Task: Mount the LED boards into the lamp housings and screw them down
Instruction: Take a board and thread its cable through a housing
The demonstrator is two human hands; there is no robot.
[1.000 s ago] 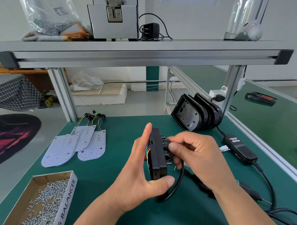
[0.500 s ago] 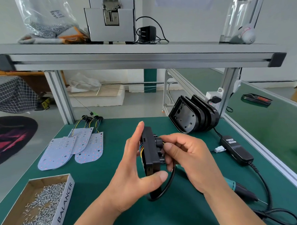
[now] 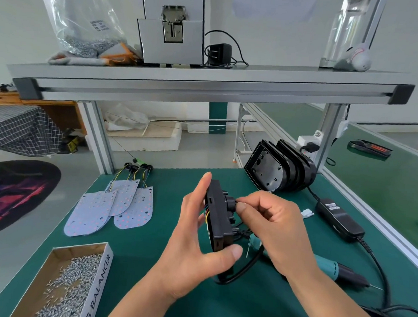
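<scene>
Lamp housing [image 3: 218,214] is held on edge over the green mat [image 3: 150,263], clamped between the left hand [image 3: 192,248] thumb and fingers. Its round black fitting [image 3: 230,202] is pinched by the right hand [image 3: 272,223]. 3 LED boards [image 3: 110,209] are laid out far left.

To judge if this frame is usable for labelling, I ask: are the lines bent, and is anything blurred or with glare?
Head view: the shelf beam bows slightly and its posts lean, wide-angle distortion; light is soft and even, no strong glare on the green mat; left hand, right hand and lamp housing look sharp; the screws in the box merge together.
</scene>
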